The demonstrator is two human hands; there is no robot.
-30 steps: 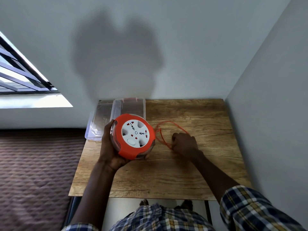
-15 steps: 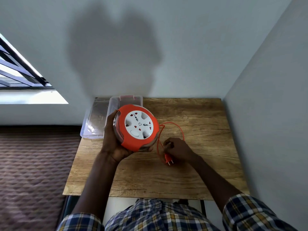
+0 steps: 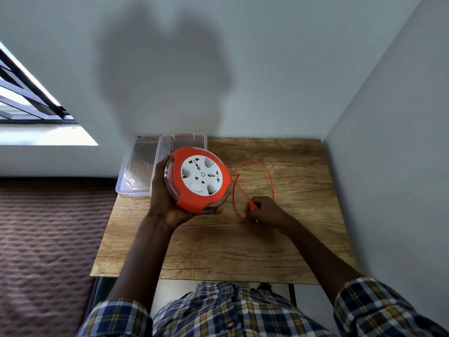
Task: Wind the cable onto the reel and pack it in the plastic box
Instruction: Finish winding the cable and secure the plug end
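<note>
The left hand (image 3: 167, 203) holds the reel (image 3: 198, 180) above the table (image 3: 243, 251), tilted so that its white socket face looks up toward the camera. The palm cups the reel's left and lower side, the thumb lies up along the left rim, and fingertips show under the lower edge, curled round the body. Behind the reel, at the table's far left corner, stands the clear box (image 3: 167, 147), open, with its lid (image 3: 136, 173) lying just to its left; the reel hides much of the box. The orange cable (image 3: 263, 170) leaves the reel at its right side and runs out in a loose loop over the tabletop, most of it lying on the wood to the right of the reel. The loop comes back down to the right hand (image 3: 267, 211), which rests knuckles-up on the table, well apart from the reel. Its fingers are curled in, and the orange plug (image 3: 252, 206) shows at the thumb side of the fist, pinched there with a strand of cable running down past it just to the left. A plaid shirt (image 3: 218, 310) fills the bottom edge.
</note>
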